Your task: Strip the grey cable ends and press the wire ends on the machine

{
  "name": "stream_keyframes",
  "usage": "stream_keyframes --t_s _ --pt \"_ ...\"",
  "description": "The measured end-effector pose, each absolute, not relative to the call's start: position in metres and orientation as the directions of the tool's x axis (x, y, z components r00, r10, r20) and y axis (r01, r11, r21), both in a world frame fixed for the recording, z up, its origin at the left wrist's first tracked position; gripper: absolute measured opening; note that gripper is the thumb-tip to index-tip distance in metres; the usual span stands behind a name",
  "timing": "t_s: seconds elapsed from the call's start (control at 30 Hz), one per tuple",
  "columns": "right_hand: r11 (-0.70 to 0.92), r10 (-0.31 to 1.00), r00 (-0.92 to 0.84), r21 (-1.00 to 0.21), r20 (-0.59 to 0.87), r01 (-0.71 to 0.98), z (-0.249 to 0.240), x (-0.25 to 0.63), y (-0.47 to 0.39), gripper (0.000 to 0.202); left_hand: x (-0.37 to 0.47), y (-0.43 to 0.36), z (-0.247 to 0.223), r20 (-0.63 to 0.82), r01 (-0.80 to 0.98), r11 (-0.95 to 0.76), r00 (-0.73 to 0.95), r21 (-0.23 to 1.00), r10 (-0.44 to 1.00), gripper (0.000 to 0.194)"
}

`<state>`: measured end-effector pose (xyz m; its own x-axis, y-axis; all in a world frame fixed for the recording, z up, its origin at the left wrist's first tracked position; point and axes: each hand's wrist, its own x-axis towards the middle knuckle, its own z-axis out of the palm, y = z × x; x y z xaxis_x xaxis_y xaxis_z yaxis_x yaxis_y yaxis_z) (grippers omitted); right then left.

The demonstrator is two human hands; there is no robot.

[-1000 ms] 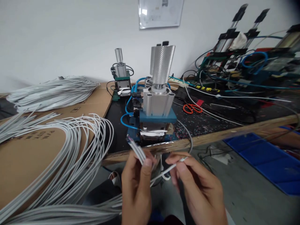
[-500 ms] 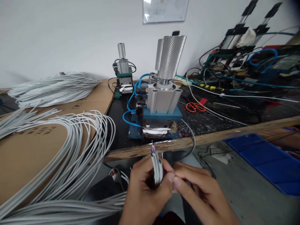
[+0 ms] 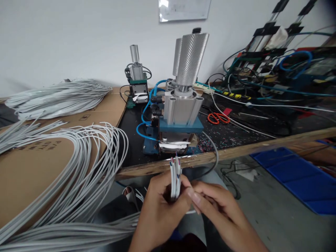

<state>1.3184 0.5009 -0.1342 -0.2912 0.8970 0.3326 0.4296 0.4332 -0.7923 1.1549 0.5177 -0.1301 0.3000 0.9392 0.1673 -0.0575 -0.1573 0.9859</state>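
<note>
My left hand (image 3: 164, 206) is closed round a small bunch of white cables (image 3: 175, 178), whose ends stand upright and show red and blue wire tips. My right hand (image 3: 217, 206) is pinched against the left thumb and forefinger; whatever lies between the fingertips is too small to make out. Both hands are in front of the bench edge, below a pneumatic press (image 3: 181, 112) with a blue plate and knurled metal cylinders. A short piece of white cable shows beneath the touching fingers.
Bundles of grey-white cables (image 3: 78, 168) cover cardboard (image 3: 34, 175) at left. Behind stands a smaller press (image 3: 138, 77). Orange-handled scissors (image 3: 218, 118) lie on the black bench top, right of the large press. A blue panel (image 3: 296, 178) is at the lower right.
The cable bunch is a little more upright, and the right hand's fingertips have shifted slightly left, covering the small tip seen between them before. The view has tilted slightly.
</note>
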Motion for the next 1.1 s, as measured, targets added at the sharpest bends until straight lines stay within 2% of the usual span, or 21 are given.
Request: stream_keyframes --t_s 0.1,0.2,0.23,0.3,0.37,0.43,0.5,0.57,0.6,0.67,0.73,0.8,0.83,0.93,1.1 --pt "0.537 0.818 -0.471 -0.733 0.331 0.418 -0.128 1.329 0.504 0.033 1.145 0.516 -0.13 0.198 0.025 -0.225 0.386 0.974 0.901 0.012" --pt "0.611 0.718 -0.625 -0.708 0.307 0.354 -0.13 1.334 0.507 0.026 1.14 0.514 -0.13 0.172 0.144 -0.296 0.549 0.944 0.818 0.021" --pt "0.599 0.731 -0.606 -0.722 0.314 0.348 -0.133 1.332 0.506 0.027 1.141 0.514 -0.13 0.168 0.164 -0.3 0.541 0.94 0.824 0.021" --pt "0.508 0.832 -0.442 -0.781 0.337 0.362 -0.141 1.323 0.504 0.034 1.146 0.513 -0.131 0.195 0.139 -0.268 0.393 0.953 0.898 0.015" --pt "0.387 0.919 -0.232 -0.848 0.32 0.362 -0.147 1.314 0.501 0.039 1.151 0.513 -0.131 0.196 0.047 -0.21 0.208 0.977 0.958 0.014" --pt "0.341 0.939 -0.165 -0.867 0.3 0.364 -0.146 1.311 0.5 0.039 1.151 0.512 -0.132 0.169 -0.035 -0.166 0.153 0.986 0.974 0.017" --pt "0.412 0.891 -0.359 -0.829 0.279 0.379 -0.141 1.317 0.502 0.038 1.143 0.511 -0.133 0.136 -0.005 -0.141 0.296 0.99 0.945 0.011" --pt "0.508 0.771 -0.589 -0.791 0.242 0.341 -0.136 1.325 0.505 0.038 1.134 0.51 -0.134 0.09 0.098 -0.163 0.519 0.982 0.85 0.013" --pt "0.527 0.731 -0.642 -0.789 0.232 0.315 -0.136 1.328 0.505 0.038 1.131 0.51 -0.135 0.088 0.099 -0.167 0.543 0.981 0.835 0.015" --pt "0.481 0.788 -0.559 -0.825 0.259 0.296 -0.14 1.327 0.504 0.04 1.131 0.51 -0.136 0.097 0.052 -0.139 0.483 0.989 0.87 0.013" --pt "0.341 0.913 -0.312 -0.911 0.262 0.234 -0.149 1.316 0.5 0.043 1.139 0.512 -0.137 0.097 -0.015 -0.098 0.319 0.995 0.943 0.01" --pt "0.166 0.982 -0.09 -0.986 0.164 0.022 -0.157 1.299 0.493 0.044 1.149 0.514 -0.137 0.076 -0.043 -0.069 0.171 0.997 0.982 0.012" --pt "0.094 0.995 -0.036 -0.99 0.098 -0.109 -0.159 1.291 0.49 0.043 1.153 0.515 -0.137 0.07 -0.05 -0.064 0.13 0.997 0.989 0.015" --pt "-0.041 0.999 -0.018 -0.928 -0.037 -0.369 -0.158 1.27 0.485 0.04 1.158 0.514 -0.14 0.083 -0.109 -0.072 0.102 0.991 0.991 0.022" --pt "-0.033 0.999 -0.008 -0.865 -0.033 -0.501 -0.149 1.258 0.485 0.045 1.156 0.51 -0.149 0.073 -0.255 -0.046 0.096 0.966 0.993 0.025"
